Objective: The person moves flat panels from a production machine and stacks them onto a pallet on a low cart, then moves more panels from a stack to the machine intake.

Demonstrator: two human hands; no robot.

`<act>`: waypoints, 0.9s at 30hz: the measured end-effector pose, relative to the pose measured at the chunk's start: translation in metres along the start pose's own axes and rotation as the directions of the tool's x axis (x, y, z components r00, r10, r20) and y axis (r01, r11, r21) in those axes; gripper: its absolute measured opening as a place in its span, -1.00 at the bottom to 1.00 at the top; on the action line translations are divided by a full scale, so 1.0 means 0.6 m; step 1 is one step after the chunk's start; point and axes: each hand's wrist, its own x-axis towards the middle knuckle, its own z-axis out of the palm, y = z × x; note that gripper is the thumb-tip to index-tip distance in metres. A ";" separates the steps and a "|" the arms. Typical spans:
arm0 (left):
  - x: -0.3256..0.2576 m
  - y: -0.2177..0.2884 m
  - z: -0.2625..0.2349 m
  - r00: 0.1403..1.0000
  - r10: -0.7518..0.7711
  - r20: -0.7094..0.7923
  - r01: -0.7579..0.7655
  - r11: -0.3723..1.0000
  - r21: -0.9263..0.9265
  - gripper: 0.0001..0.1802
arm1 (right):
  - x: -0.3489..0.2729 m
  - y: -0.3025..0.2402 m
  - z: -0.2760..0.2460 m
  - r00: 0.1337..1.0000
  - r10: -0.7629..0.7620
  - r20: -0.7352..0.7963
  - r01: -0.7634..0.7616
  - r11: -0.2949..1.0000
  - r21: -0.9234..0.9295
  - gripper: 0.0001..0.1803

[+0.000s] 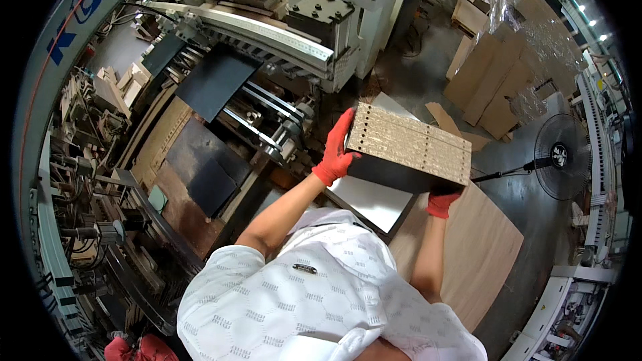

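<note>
Both my hands, in red gloves, hold a stack of dark-faced particle boards (409,142) up in front of my body. The boards' raw tan edges face up and carry rows of small drilled holes. My left hand (336,150) is pressed against the stack's left end, its thumb on the near dark face. At the lower right corner, my right hand (443,202) grips from below, its fingers partly hidden under the stack. Beneath the stack lie a white panel (371,202) and a wood-grain board (468,234).
To the left stands a machine with metal rails (264,130) and a dark panel (217,80) lying across it. A black fan (560,155) and wrapped cardboard sheets (495,80) are at the right. Something red (139,347) shows at the lower left edge.
</note>
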 end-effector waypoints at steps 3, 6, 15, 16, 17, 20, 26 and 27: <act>0.025 0.044 0.005 0.996 0.082 0.045 -0.084 0.996 0.033 0.15 | -0.021 -0.029 0.010 0.992 0.027 0.123 -0.047 0.986 0.158 -0.36; 0.033 0.077 0.010 0.999 -0.008 0.045 0.007 1.000 0.011 0.19 | -0.041 -0.036 0.027 0.999 -0.030 -0.039 0.029 1.000 -0.008 -0.36; 0.018 0.009 0.002 0.994 -0.091 0.058 0.093 0.995 -0.023 0.11 | -0.021 0.054 -0.113 0.992 -0.118 0.052 0.128 0.951 -0.283 -0.32; 0.014 0.008 -0.001 0.996 -0.070 0.053 0.071 0.997 -0.014 0.12 | -0.028 0.055 -0.105 0.997 -0.079 -0.013 0.075 0.980 -0.183 -0.33; 0.012 0.007 -0.004 0.998 -0.048 0.049 0.048 0.999 -0.005 0.12 | -0.029 0.052 -0.097 0.998 -0.052 -0.043 0.046 0.990 -0.132 -0.34; 0.016 0.018 -0.002 0.993 -0.076 0.090 0.077 0.997 -0.013 0.17 | -0.026 0.029 -0.095 0.960 -0.002 0.278 -0.051 0.982 0.183 -0.37; 0.032 0.095 -0.001 0.979 -0.082 0.187 0.083 0.997 0.001 0.05 | -0.038 -0.041 -0.062 0.953 0.188 0.236 -0.269 0.882 0.386 -0.31; 0.027 0.101 0.000 0.980 -0.089 0.180 0.089 0.996 0.008 0.05 | -0.042 -0.048 -0.050 0.951 0.198 0.237 -0.280 0.879 0.387 -0.31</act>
